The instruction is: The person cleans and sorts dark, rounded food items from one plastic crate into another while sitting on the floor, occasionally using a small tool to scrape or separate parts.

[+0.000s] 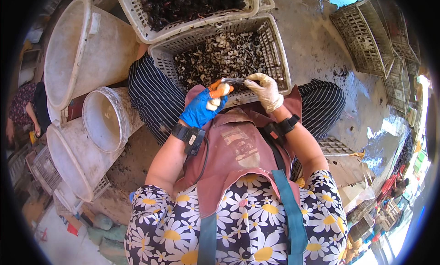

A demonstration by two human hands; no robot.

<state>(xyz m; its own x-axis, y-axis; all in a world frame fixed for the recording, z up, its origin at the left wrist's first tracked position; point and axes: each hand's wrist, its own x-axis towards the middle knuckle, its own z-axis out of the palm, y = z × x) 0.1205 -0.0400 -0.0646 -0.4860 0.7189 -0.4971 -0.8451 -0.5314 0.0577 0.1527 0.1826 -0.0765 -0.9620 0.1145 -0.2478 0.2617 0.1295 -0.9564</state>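
Note:
My left hand (202,106), in a blue glove with orange finger covers, is closed around several pale peeled pieces (216,102) that look like water chestnuts. A thin dark metal blade (234,80), a knife or peeler, spans the gap between my hands. Its right end is pinched in my right hand (264,91), which wears a whitish glove; the other end meets the left fingertips. Both hands hover over the near rim of a plastic crate (281,55) between my knees. Pale and dark peelings (223,53) fill its bottom.
Behind stands another crate (192,22) of dark round produce (189,3). Large white plastic tubs (110,45) and a smaller bucket (125,124) lean at my left. Stacked crates (364,38) stand at the far right on wet floor. Another person (25,106) is at the left edge.

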